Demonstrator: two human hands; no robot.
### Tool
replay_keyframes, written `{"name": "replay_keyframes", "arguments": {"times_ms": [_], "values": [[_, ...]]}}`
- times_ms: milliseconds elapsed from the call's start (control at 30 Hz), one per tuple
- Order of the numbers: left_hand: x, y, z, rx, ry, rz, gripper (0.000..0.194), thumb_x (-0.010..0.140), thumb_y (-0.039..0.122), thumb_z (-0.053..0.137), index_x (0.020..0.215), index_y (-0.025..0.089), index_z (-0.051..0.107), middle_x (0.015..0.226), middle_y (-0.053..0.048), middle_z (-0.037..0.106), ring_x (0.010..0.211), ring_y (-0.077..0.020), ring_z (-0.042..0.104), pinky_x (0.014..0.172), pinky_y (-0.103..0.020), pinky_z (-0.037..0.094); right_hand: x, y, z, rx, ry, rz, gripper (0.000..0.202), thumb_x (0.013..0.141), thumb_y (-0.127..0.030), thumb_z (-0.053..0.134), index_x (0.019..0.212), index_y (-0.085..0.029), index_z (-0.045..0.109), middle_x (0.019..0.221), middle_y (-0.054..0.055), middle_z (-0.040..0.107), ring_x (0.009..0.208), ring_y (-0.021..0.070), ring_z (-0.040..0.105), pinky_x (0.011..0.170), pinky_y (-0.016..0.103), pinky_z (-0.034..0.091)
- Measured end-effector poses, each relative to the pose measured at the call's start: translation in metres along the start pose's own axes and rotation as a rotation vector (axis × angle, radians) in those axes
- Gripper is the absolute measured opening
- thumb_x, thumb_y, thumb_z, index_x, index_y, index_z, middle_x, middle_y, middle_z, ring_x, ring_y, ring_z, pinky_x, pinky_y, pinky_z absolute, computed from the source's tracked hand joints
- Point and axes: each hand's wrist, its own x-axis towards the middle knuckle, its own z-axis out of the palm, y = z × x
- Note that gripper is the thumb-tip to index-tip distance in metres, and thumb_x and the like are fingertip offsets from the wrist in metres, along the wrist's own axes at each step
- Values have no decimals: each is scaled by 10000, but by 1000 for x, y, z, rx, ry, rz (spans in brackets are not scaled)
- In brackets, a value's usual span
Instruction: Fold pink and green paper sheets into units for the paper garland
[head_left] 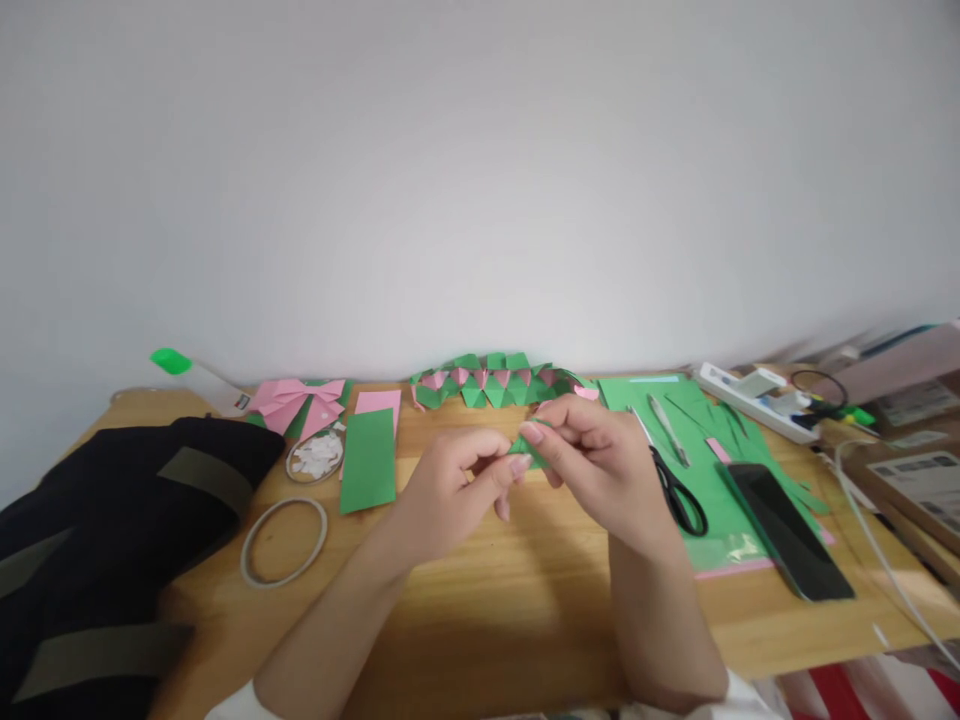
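Observation:
Between my two hands, above the middle of the wooden table (480, 600), is a small piece of green paper (534, 446). My left hand (465, 485) pinches its left end between thumb and fingers. The thumb and fingers of my right hand (596, 455) close on its right side and upper part. Fingers cover much of the paper, so its exact shape is hidden. Behind the hands, by the wall, stands a row of folded green and pink paper pieces (480, 382). Green rectangular sheets (368, 460) lie left of my left hand, with pink paper (379, 401) partly under them.
At left are a pink paper bow (298, 405), a glue bottle (214, 388), tape rings (284, 541), white scraps (316, 455) and dark cloth (127, 510). Rightward lie black-handled scissors (682, 495), a cutter (669, 430), a phone (787, 530), a power strip (757, 402) and boxes (919, 460).

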Motion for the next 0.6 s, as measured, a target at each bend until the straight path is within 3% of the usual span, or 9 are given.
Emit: {"name": "replay_keyframes", "arguments": {"times_ms": [100, 233, 300, 400, 500, 600], "values": [[9, -14, 0, -18, -94, -112, 299, 902, 357, 500, 659, 187, 527, 554, 18, 581, 549, -115, 572, 570, -235, 406, 4, 3, -10, -36, 119, 92, 233, 877, -362, 637, 741, -174, 657, 495, -31, 555, 416, 86, 485, 412, 215, 351], [24, -44, 6, 40, -351, -298, 275, 902, 319, 554, 677, 164, 579, 545, 27, 584, 508, -109, 573, 546, -229, 436, -1, 6, -33, -53, 486, 85, 281, 922, -400, 583, 768, -182, 674, 449, -51, 472, 403, 80, 414, 420, 232, 313], [33, -59, 16, 89, -438, -392, 294, 941, 362, 535, 781, 137, 633, 637, -3, 628, 584, -130, 620, 591, -258, 494, -6, 6, -43, -32, 588, 56, 242, 904, -365, 615, 752, -192, 687, 446, -52, 464, 396, 81, 386, 406, 243, 286], [50, -76, 35, 175, -468, -499, 331, 937, 350, 590, 1199, 149, 589, 1169, -93, 634, 981, -209, 649, 830, -410, 568, -11, 4, -51, -18, 577, 27, 181, 885, -264, 628, 729, -200, 696, 456, -48, 485, 400, 82, 397, 397, 247, 266], [69, -85, 53, 293, -431, -557, 365, 932, 341, 597, 1247, 160, 567, 1246, -105, 602, 1057, -234, 628, 880, -448, 553, -12, 2, -53, -19, 553, 7, 192, 877, -245, 624, 703, -200, 694, 446, -52, 486, 385, 79, 406, 387, 243, 263], [80, -85, 58, 439, -345, -587, 358, 932, 345, 596, 1238, 160, 574, 1242, -101, 605, 1055, -237, 628, 880, -445, 553, -12, 2, -53, -15, 554, 2, 192, 872, -240, 628, 696, -204, 694, 442, -56, 487, 377, 76, 407, 384, 241, 265]]}}
